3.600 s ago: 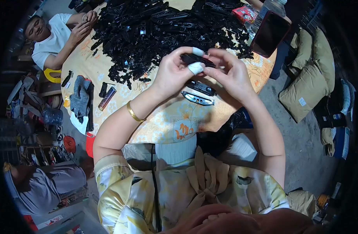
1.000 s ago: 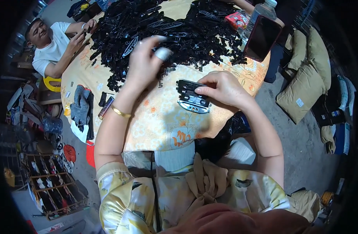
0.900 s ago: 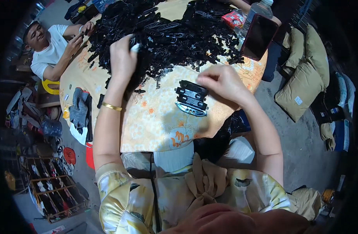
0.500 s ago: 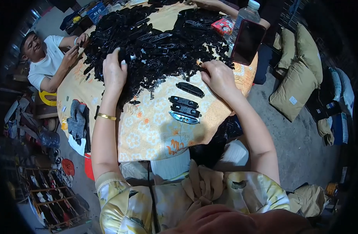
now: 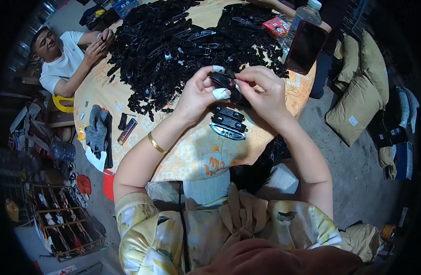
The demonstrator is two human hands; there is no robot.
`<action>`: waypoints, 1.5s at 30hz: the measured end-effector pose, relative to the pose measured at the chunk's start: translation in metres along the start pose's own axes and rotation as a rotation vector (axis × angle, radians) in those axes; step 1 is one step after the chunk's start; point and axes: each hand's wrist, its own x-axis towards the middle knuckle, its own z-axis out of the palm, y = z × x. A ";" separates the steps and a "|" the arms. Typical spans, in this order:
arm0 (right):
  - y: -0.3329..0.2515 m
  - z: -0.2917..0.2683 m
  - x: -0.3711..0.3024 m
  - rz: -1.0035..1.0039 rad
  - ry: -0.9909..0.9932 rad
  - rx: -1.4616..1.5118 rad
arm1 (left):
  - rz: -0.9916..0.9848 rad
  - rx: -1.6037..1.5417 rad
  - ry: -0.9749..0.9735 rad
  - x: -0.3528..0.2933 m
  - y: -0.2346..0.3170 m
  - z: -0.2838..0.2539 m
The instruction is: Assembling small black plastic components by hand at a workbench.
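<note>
Grip: left hand [image 5: 199, 94] and right hand [image 5: 261, 91] both clamped on one small black plastic part [image 5: 224, 82], held between them just above the counter [image 5: 128, 94]. Left fingertips wrapped in white tape [image 5: 221, 94], pressed against the part. Gold bangle [image 5: 156, 143] on left wrist.

Directly below the hands: short stack of finished black pieces [image 5: 228, 123], bottom one with a silvery rim, lying flat on the cloth near the front edge.

Beyond the hands: big heap of loose black parts [image 5: 174, 46] covering most of the far half of the counter, spreading from left edge to right.

Counter surface: round, covered in yellow-orange floral cloth. Left side: grey glove [image 5: 98, 130], dark flat strip and a small brown stick-like item [image 5: 127, 131] beside it. Far right: dark phone [image 5: 306, 46] propped upright, clear plastic bottle [image 5: 304, 13] behind it, red patterned box [image 5: 277, 26] just beside.

Another person in white shirt [image 5: 64, 62] seated at far left, hands at the heap's edge.

Room: bare concrete floor [image 5: 357, 165]. Olive cushions [image 5: 357, 101] piled right of the counter. Left floor cluttered: wooden rack with small items [image 5: 64, 227], red lid-like object [image 5: 84, 184], yellow stool [image 5: 59, 103] behind the other person. Own lap at bottom, yellow floral garment [image 5: 174, 233].
</note>
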 end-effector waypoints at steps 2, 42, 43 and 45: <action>0.001 0.000 -0.001 -0.139 0.012 -0.073 | -0.014 0.004 0.005 0.000 -0.002 0.000; -0.012 0.004 -0.004 -0.338 -0.050 -0.295 | 0.016 -0.060 0.035 -0.005 0.006 0.003; -0.013 0.003 -0.004 -0.352 -0.057 -0.330 | -0.005 -0.098 0.059 -0.006 0.009 0.005; -0.014 0.003 -0.008 -0.378 -0.066 -0.358 | -0.031 -0.083 0.066 -0.006 0.008 0.003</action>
